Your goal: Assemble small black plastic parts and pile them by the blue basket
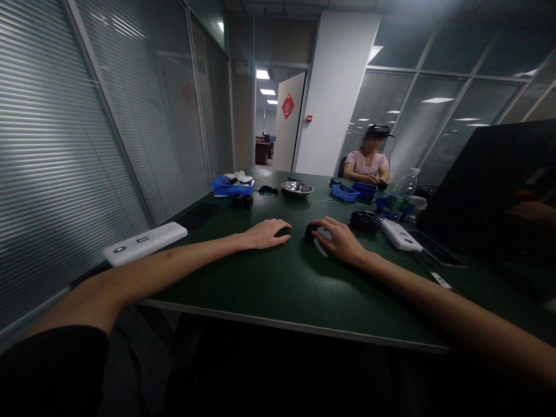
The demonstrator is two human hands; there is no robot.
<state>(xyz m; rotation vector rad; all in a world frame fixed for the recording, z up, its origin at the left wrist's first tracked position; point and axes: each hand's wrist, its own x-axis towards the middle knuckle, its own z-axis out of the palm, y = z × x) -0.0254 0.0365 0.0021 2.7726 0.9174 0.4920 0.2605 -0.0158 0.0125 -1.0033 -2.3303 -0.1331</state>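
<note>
Above the dark green table (260,284), my left hand (266,234) is open and holds nothing, thumb and fingers apart. To its right, my right hand (339,238) has its fingers and thumb curled round a small, black, rounded object (310,232); its kind cannot be made out. The object is partly hidden by the fingers and sits at or close to the tabletop. Farther back, beyond both hands, stands a shiny metal bowl (297,190) with small pieces inside. A bunch of black parts (365,221) lies to the right of my right hand.
A blue basket (232,190), black round parts (242,201), a dark phone (198,215) and a white power bank (145,243) are at left. At right are blue baskets (345,194), a plastic bottle (402,194) and another white power bank (400,236). A co-worker (368,165) sits opposite.
</note>
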